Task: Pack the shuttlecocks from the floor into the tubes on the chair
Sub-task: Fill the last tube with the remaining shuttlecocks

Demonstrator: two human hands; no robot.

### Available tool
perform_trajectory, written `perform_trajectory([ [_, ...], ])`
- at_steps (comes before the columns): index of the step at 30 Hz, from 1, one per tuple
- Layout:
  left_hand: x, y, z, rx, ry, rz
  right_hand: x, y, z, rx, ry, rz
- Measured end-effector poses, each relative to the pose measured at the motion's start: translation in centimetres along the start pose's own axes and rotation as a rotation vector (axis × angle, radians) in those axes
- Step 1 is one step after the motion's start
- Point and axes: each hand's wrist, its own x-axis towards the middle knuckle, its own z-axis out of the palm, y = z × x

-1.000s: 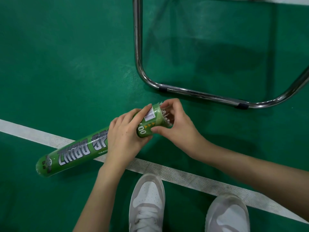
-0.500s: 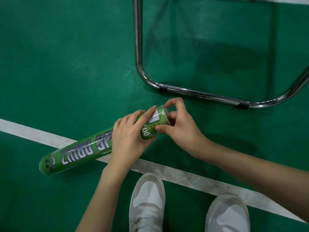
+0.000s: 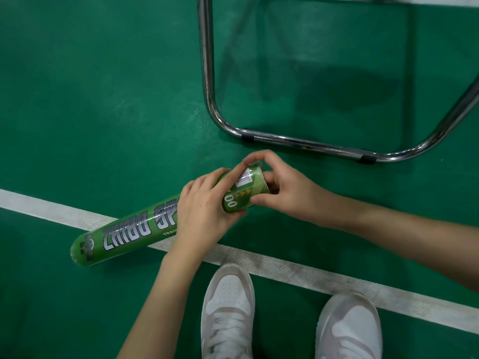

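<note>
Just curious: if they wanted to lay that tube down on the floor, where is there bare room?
Bare floor lies left of the chair frame, above the white line. Crowded: around the tube, both hands and the shoes.

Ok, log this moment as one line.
left hand: grips green tube mid-body | right hand: fingers round tube's open end | tube: held over floor | shuttlecocks: none visible

shuttlecock feathers now hidden inside tube (image 3: 166,224), right hand (image 3: 280,187) cupping its mouth
</note>
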Motion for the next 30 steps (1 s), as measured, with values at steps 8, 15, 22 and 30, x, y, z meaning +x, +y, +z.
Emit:
perform_trajectory([
  [8,1.4,2.7,-3.9,-0.101,-0.008,-0.007,-2.3,-4.9,-3.3,-0.215,-0.008,-0.038],
  [15,2.7,8.3,-9.1,-0.362,-0.011,-0.046,-6.8,-11.0,-7.4,-0.191,0.11,-0.05],
  [22,3.1,12.7,-14.0,-0.482,0.024,0.04,-12.3,-16.2,-8.7,-0.181,0.318,-0.144],
  [30,2.3,17.2,-19.7,-0.55,0.04,0.116,-18.7,-21.2,-9.9,-0.28,0.505,-0.241],
])
